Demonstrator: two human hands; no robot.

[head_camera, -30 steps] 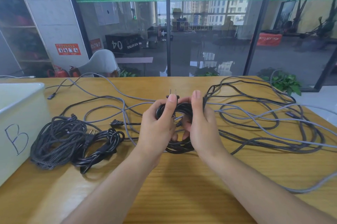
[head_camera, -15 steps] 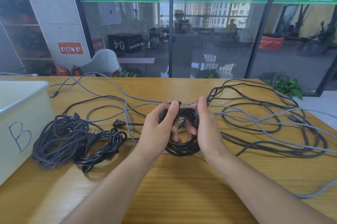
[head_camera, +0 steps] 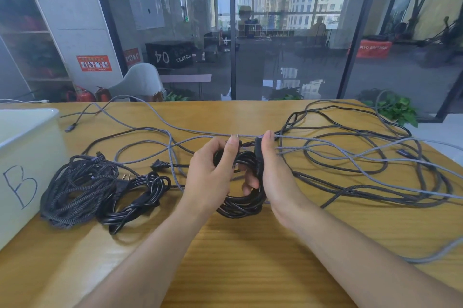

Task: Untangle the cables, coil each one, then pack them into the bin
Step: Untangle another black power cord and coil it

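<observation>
Both hands grip one black cable coil point(head_camera: 240, 203) just above the desk point(head_camera: 250, 257): left hand point(head_camera: 213, 180) curls round its left side, right hand point(head_camera: 278, 177) clamps the right so loops can't spring open. Two finished coils point(head_camera: 100, 190) lie beside bin B point(head_camera: 25, 170), staged for packing. Grey tangle point(head_camera: 363, 162) waits on the right.

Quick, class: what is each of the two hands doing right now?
Left hand: grips the black cable coil.
Right hand: grips the same coil.
</observation>
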